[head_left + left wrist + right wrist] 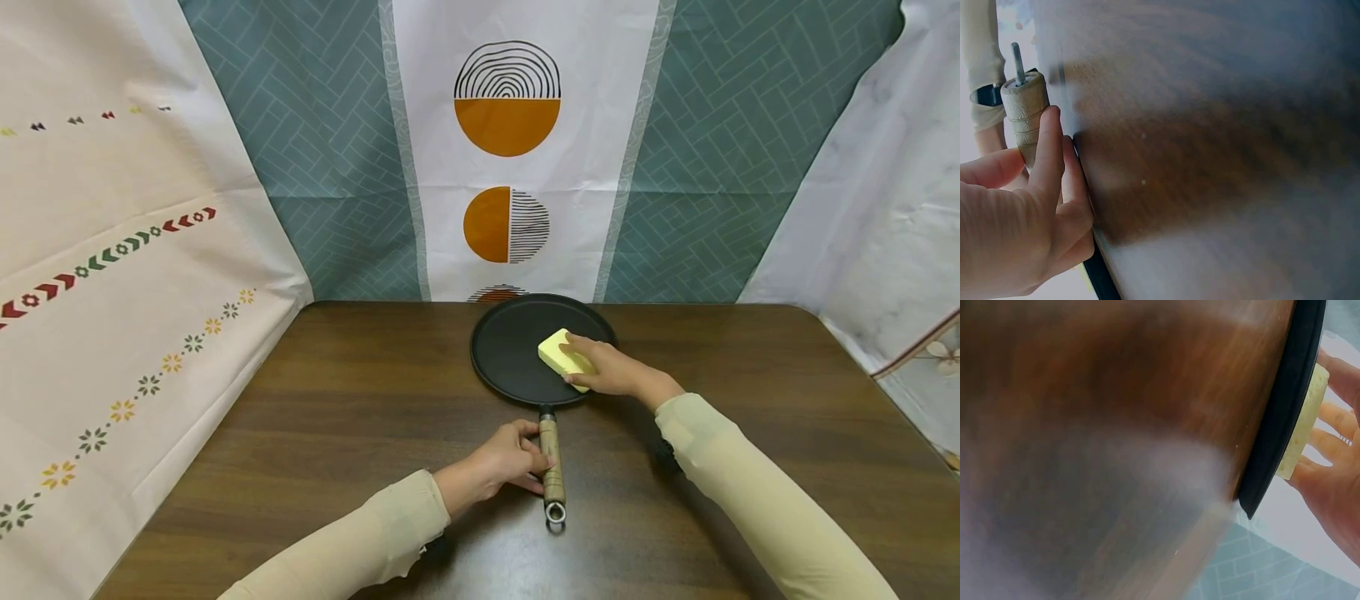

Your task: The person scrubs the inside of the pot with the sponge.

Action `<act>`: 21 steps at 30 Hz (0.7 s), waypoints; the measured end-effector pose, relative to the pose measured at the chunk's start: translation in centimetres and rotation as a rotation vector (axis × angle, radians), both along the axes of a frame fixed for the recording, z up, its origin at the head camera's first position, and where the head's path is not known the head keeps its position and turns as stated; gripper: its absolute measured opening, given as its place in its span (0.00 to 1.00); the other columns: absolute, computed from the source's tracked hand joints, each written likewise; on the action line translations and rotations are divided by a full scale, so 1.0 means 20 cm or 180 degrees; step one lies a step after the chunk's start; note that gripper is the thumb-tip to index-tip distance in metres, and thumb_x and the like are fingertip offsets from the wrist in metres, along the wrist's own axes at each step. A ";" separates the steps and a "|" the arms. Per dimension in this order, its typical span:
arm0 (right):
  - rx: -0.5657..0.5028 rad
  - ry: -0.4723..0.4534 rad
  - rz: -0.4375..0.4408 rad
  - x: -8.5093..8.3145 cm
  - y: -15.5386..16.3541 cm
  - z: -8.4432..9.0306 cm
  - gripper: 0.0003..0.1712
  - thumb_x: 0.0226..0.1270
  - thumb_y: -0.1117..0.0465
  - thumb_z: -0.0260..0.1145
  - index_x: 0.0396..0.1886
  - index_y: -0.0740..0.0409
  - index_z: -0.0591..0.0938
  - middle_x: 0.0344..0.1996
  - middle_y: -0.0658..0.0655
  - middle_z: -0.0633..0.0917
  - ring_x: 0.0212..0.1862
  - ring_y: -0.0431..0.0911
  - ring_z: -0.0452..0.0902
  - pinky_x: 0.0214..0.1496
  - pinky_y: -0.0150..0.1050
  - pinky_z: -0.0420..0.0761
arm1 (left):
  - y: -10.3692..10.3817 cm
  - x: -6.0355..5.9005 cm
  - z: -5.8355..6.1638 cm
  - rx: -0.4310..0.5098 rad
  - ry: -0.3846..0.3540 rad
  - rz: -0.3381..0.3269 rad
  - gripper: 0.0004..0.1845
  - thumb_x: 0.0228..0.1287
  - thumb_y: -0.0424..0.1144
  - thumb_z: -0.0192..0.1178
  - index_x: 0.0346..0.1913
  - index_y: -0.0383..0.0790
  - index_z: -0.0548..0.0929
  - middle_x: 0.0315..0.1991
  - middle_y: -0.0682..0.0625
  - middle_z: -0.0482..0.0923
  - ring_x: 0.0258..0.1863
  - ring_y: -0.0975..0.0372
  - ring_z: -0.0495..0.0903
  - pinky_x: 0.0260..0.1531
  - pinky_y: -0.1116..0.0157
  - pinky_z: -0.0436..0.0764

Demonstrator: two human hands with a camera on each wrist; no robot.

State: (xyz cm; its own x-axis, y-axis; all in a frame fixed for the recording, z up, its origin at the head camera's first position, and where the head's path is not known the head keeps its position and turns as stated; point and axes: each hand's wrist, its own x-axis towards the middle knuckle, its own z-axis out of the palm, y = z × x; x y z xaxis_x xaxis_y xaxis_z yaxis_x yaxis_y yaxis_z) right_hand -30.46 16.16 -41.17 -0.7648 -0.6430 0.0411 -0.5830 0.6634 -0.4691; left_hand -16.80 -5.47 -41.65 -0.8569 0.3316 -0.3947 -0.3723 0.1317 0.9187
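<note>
Stretching on every side of the flat black pan (510, 350), a brown wood-grain tabletop (337, 433) catches a pale sheen nearest the person, in front of the pan. Cream sleeves come in from either side below the pan, the left one (360, 533) lower. Pointing back from the pan toward the person is its bamboo-patterned handle (553, 485), tipped with a metal ring (555, 502). The left hand's grip (498, 462) is closed around that handle, thumb on one side and fingers on the other. On the right part of the pan's cooking face lies a yellow sponge (558, 357); the right hand's grip (611, 369) clasps it, fingers and thumb spread to opposite edges. The pan sits at the tabletop's far side. Left of the pan hangs an embroidered cream cloth (97, 192), right of it a pale marbled cloth (900, 200). Straight behind the pan, a white panel (442, 167) bears orange-and-striped circles, flanked by teal brick-patterned fabric (322, 125).
</note>
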 end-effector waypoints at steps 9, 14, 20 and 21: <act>0.0013 0.0016 0.0012 0.02 -0.01 -0.01 0.36 0.67 0.56 0.65 0.69 0.68 0.65 0.71 0.71 0.57 0.69 0.67 0.56 0.68 0.63 0.62 | 0.00 0.00 0.01 -0.0010 -0.0002 -0.0013 0.32 0.61 0.22 0.60 0.66 0.24 0.59 0.37 0.39 0.74 0.28 0.54 0.81 0.31 0.56 0.88; -0.0028 0.0062 0.0072 0.02 -0.02 -0.01 0.35 0.67 0.56 0.65 0.68 0.69 0.66 0.70 0.72 0.58 0.68 0.68 0.56 0.68 0.64 0.61 | 0.00 0.00 0.00 -0.0016 0.0016 -0.0020 0.32 0.61 0.22 0.60 0.66 0.24 0.59 0.37 0.39 0.74 0.29 0.53 0.81 0.31 0.56 0.88; -0.0001 0.0088 0.0067 0.04 -0.04 -0.01 0.35 0.68 0.56 0.65 0.68 0.68 0.66 0.70 0.72 0.58 0.68 0.68 0.57 0.68 0.66 0.61 | 0.00 0.00 0.00 -0.0014 -0.0003 -0.0016 0.32 0.61 0.22 0.60 0.66 0.24 0.59 0.37 0.39 0.74 0.28 0.54 0.81 0.31 0.57 0.88; 0.0006 0.0093 0.0059 0.04 -0.05 -0.01 0.35 0.67 0.56 0.65 0.68 0.68 0.66 0.70 0.72 0.59 0.68 0.68 0.57 0.68 0.65 0.61 | 0.00 0.00 0.00 -0.0016 -0.0001 -0.0020 0.32 0.61 0.21 0.60 0.66 0.24 0.59 0.37 0.39 0.74 0.28 0.54 0.81 0.31 0.57 0.88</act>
State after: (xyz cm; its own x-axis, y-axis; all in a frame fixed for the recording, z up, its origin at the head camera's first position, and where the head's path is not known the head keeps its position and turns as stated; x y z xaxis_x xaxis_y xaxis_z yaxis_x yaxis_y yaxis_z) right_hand -29.65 15.26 -41.38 -0.7512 -0.6572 0.0621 -0.6087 0.6531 -0.4505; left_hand -16.87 -5.40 -41.62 -0.8546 0.3352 -0.3966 -0.3717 0.1386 0.9180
